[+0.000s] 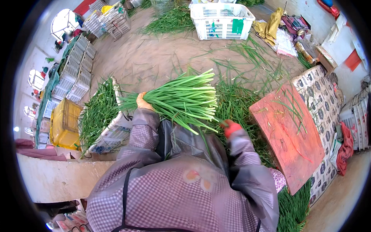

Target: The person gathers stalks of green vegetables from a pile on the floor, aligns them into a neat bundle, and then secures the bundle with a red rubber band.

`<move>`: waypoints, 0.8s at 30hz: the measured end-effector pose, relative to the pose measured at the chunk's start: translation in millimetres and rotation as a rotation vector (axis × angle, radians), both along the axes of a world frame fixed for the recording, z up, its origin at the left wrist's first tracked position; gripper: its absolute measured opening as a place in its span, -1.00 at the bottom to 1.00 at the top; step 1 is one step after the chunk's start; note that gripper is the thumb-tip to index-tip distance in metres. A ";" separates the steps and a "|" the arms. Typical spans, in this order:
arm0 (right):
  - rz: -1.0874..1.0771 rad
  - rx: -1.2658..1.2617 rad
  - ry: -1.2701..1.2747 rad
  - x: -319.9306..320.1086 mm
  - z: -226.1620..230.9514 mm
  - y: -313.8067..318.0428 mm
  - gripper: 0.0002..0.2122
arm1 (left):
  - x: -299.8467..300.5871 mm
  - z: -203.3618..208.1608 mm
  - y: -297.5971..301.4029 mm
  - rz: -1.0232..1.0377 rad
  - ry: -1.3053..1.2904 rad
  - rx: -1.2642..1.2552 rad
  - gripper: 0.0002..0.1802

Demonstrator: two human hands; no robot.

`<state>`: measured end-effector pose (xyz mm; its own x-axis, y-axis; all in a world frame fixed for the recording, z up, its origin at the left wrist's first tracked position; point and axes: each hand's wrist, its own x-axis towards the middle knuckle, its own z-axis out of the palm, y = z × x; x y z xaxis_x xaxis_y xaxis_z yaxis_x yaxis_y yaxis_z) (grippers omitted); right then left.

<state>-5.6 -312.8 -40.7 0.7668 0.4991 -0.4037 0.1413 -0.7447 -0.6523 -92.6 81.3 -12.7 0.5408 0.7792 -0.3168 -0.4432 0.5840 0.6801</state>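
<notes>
A thick bunch of garlic chives (185, 98) lies across in front of me, its pale cut ends fanned to the right and its green tips to the left. My left hand (143, 102), in a tan-orange glove, is closed around it near the leafy end. Just below and right of the pale ends is my right hand (232, 128) in a red glove. Motion smears its fingers, and I cannot make out whether they hold anything. Beyond that hand spreads a heap of loose chives (237, 100) on the floor.
At my left stands a white crate (116, 133) filled with chives, beside a yellow crate (65, 123). A reddish board (288, 139) slants at my right, with stray leaves on it. Farther off are a white basket (223, 23), stacked crates (79, 73) and a yellow cloth (269, 28).
</notes>
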 end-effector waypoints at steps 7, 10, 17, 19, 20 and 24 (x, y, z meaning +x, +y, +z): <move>-0.039 -0.072 -0.088 1.6 11.2 -86.3 -0.57 | 1.8 11.8 -6.6 -0.007 -0.012 -0.052 -0.63; 0.017 0.703 0.348 -36.7 114.1 -17.5 -0.62 | -0.1 16.6 -15.9 -0.019 -0.007 -0.073 -0.67; 0.626 0.043 -0.589 -57.2 82.1 104.8 -0.55 | 10.4 17.1 -14.7 -0.044 -0.015 -0.095 -0.70; 0.529 0.024 -0.751 -51.0 79.2 83.4 -0.59 | 11.5 6.8 -7.6 -0.017 0.039 -0.090 -0.71; 0.502 0.233 -0.649 -47.2 84.3 75.9 -0.57 | 0.5 -0.6 4.5 0.008 0.033 -0.059 -0.71; 0.474 -0.350 -0.148 -9.7 63.3 -5.3 -0.50 | 7.6 29.4 -29.2 -0.011 0.002 -0.070 -0.71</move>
<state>-15.3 -318.0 22.6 0.5536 0.6573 -0.5114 0.5809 -0.7448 -0.3285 -85.1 52.1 16.8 0.5486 0.7490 -0.3715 -0.4346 0.6351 0.6386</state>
